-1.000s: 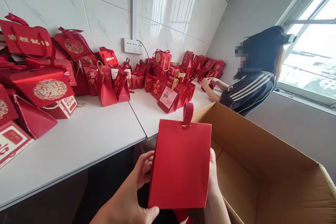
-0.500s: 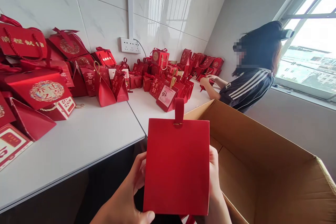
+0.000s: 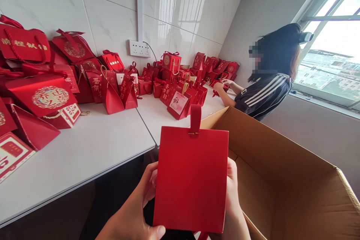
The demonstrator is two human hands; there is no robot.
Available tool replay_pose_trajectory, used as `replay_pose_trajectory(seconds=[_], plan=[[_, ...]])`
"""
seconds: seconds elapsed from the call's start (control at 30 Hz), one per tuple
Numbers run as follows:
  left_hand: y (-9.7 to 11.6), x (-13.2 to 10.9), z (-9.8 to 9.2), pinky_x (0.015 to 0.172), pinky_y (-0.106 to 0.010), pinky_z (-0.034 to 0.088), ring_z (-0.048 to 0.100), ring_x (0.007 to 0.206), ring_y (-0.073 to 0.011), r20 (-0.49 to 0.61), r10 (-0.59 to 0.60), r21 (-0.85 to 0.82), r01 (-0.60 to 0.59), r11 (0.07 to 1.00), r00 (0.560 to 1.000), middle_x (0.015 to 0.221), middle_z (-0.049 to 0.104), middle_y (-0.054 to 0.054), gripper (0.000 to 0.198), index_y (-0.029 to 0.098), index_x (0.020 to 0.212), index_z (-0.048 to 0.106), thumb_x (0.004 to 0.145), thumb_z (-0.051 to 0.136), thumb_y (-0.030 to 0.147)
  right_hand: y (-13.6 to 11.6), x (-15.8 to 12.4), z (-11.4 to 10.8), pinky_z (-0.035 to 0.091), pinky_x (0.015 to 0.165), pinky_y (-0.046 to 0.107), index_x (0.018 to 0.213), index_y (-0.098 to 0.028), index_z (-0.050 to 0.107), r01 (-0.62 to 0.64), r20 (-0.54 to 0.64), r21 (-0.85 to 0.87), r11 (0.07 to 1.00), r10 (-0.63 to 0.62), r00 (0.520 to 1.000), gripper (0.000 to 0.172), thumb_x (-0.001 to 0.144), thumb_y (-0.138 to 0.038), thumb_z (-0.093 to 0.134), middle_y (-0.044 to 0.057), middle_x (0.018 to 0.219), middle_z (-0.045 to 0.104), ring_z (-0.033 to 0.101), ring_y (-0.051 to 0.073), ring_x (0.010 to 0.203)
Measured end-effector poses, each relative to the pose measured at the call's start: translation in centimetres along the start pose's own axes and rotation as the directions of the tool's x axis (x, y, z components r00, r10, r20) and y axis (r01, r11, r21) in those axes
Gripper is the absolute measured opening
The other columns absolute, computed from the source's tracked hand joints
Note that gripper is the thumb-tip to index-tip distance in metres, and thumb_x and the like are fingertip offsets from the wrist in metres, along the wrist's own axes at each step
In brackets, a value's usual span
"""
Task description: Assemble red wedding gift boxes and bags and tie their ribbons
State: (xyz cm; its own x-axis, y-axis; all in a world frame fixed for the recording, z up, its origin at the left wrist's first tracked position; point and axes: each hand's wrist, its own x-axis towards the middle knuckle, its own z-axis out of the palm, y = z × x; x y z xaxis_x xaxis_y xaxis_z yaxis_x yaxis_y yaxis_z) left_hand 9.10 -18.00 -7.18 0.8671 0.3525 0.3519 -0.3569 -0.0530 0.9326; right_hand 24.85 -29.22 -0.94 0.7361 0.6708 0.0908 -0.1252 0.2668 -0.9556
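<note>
A red gift box (image 3: 191, 180) with a plain front and a ribbon loop at its top is held upright in front of me, low in the middle of the view. My left hand (image 3: 137, 202) grips its left side, the thumb at the lower left corner and the other fingers partly hidden behind it. On the right side my right hand (image 3: 233, 191) holds the box, most of its fingers hidden behind it. A bit of red and white shows beneath the box.
Many red gift boxes (image 3: 50, 95) crowd the white table (image 3: 112, 138) along the tiled wall. A large open cardboard box (image 3: 281, 168) stands at the right. Beyond it, a person (image 3: 267, 90) handles a small red box at the table.
The red box in my hands has tilted slightly, its top shifting a little to the right. My right hand has moved slightly right with it.
</note>
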Motion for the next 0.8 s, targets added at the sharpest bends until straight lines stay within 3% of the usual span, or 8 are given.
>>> replay_pose_trajectory(seconds=[0.17,0.3,0.67,0.8], plan=[[-0.1,-0.1,-0.1,0.101,-0.043,0.047,0.057,0.118,-0.0307,0.023,0.037,0.005,-0.037,0.999,0.999,0.127,0.054,-0.009,0.089,0.030,0.139,0.028,0.058,0.059,0.013,-0.2,-0.1,-0.1,0.042,0.041,0.024,0.057,-0.020,0.058,-0.002,-0.052,-0.128,0.992,-0.004,0.999,0.032,0.068,-0.046,0.071,-0.001,0.058,0.053,0.042,0.011,0.048],[-0.4,-0.2,-0.2,0.100,-0.041,0.048,0.058,0.117,-0.0296,0.031,0.056,-0.007,-0.056,0.998,0.998,0.125,0.055,-0.008,0.088,0.031,0.139,0.028,0.058,0.057,0.013,-0.2,0.0,-0.3,0.045,0.042,0.026,0.058,-0.020,0.058,-0.006,0.001,-0.154,0.988,0.006,1.000,0.034,0.069,-0.050,0.070,-0.001,0.057,0.054,0.045,0.012,0.047],[-0.8,-0.3,-0.9,0.099,-0.042,0.049,0.060,0.114,-0.0287,0.028,0.045,-0.037,-0.044,0.998,0.999,0.124,0.056,-0.008,0.085,0.034,0.139,0.026,0.063,0.061,0.017,0.4,0.4,0.4,0.044,0.041,0.026,0.064,-0.021,0.063,-0.027,0.060,-0.182,0.983,0.038,0.997,0.037,0.071,-0.057,0.069,0.000,0.059,0.055,0.047,0.013,0.049],[-1.2,-0.5,-1.2,0.099,-0.042,0.049,0.060,0.113,-0.0280,0.016,0.030,-0.036,-0.029,0.999,0.999,0.123,0.056,-0.007,0.083,0.034,0.138,0.027,0.064,0.059,0.017,0.5,0.5,1.0,0.042,0.040,0.025,0.065,-0.021,0.062,-0.058,0.004,-0.176,0.983,0.060,0.998,0.035,0.073,-0.054,0.069,0.000,0.059,0.054,0.044,0.012,0.048]])
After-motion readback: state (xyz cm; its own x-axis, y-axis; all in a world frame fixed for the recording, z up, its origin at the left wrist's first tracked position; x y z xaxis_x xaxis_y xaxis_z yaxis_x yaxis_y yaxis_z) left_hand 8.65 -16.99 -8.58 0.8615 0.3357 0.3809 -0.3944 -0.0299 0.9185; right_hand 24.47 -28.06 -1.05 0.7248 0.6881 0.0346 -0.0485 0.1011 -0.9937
